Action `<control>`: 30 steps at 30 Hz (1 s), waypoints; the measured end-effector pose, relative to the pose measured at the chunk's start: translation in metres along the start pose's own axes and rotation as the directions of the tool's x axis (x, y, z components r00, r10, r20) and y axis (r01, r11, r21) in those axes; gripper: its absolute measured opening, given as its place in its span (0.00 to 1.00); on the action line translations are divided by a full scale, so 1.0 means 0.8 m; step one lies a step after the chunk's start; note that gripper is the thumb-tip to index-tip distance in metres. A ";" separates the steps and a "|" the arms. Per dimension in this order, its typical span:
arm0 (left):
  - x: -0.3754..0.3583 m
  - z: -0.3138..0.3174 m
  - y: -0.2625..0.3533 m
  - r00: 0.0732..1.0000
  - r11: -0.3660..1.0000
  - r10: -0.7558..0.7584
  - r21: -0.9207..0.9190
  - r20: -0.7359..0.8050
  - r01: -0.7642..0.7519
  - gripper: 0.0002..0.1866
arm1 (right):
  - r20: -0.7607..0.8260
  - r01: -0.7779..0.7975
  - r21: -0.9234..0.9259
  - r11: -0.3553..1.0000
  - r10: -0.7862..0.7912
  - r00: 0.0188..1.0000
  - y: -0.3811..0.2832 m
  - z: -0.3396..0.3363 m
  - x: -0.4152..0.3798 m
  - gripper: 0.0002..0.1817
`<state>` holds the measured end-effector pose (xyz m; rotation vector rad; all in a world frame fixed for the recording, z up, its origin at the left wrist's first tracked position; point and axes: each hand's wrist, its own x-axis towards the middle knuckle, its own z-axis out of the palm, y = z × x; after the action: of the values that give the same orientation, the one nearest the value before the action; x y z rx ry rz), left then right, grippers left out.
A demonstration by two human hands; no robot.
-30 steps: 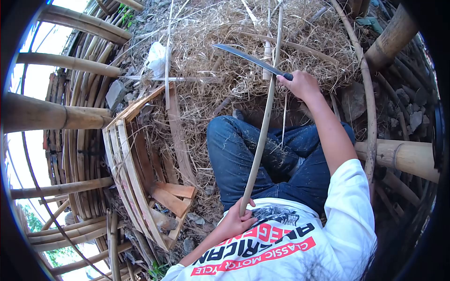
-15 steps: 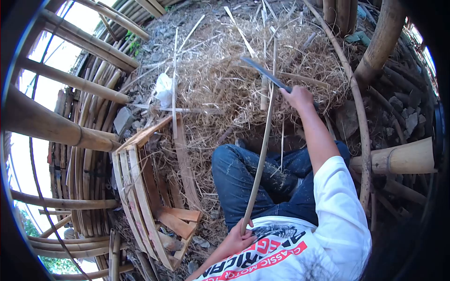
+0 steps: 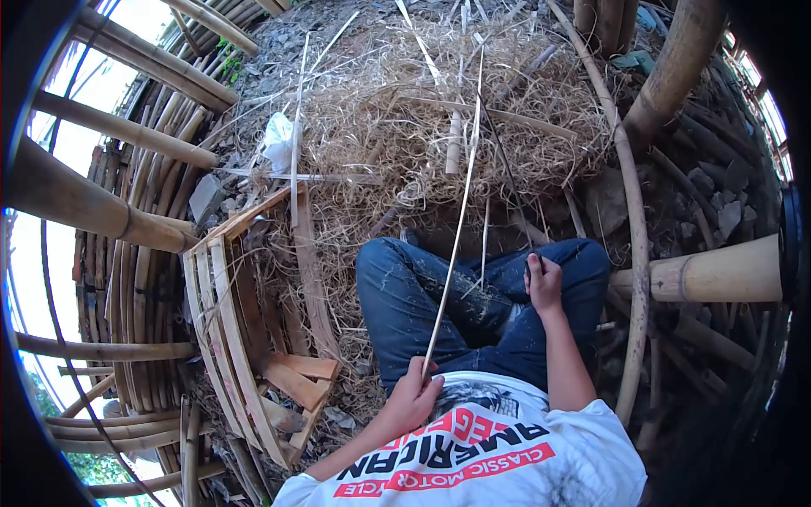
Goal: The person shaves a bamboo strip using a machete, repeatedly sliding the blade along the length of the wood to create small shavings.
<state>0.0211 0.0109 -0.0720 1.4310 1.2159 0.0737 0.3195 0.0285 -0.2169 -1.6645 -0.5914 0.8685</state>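
— Bamboo poles flank the stony ground; we record a heap of curled shavings across its middle. Containers?

— Two noted. We log a slatted wooden crate tipped on its side, left of the crossed legs in blue jeans. Short boards show at its near end, with stray shavings across the slats. Second, a crumpled white plastic bag beyond the crate; we cannot tell its contents.

— Hands?

— Left hand: thumb and fingers pinch the near end of a slender pale strip at the shirt front. We trace the strip over the jeans, its far part above the shavings. Right hand: closed in a fist round the handle of a knife, above the right thigh. We see its dark blade nearly edge-on, pointing away over the shavings.
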 end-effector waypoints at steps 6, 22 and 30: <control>-0.012 0.001 0.000 0.980 0.808 -0.127 -0.558 0.154 0.192 0.11 | 0.136 0.120 0.042 0.992 -0.124 0.983 -0.022 0.010 -0.051 0.29; -0.014 0.017 -0.021 0.999 0.940 0.031 -0.342 0.028 -0.020 0.14 | 0.519 0.466 -0.304 0.831 -0.266 0.813 -0.094 0.027 -0.144 0.31; -0.019 0.018 -0.015 0.999 0.982 0.027 -0.190 0.036 -0.020 0.25 | 0.664 0.691 -0.455 0.562 -0.302 0.684 -0.120 0.037 -0.153 0.35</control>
<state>0.0167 -0.0125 -0.0765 1.2747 1.1295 0.1734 0.2273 -0.0213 -0.0983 -1.6933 -1.9032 0.6629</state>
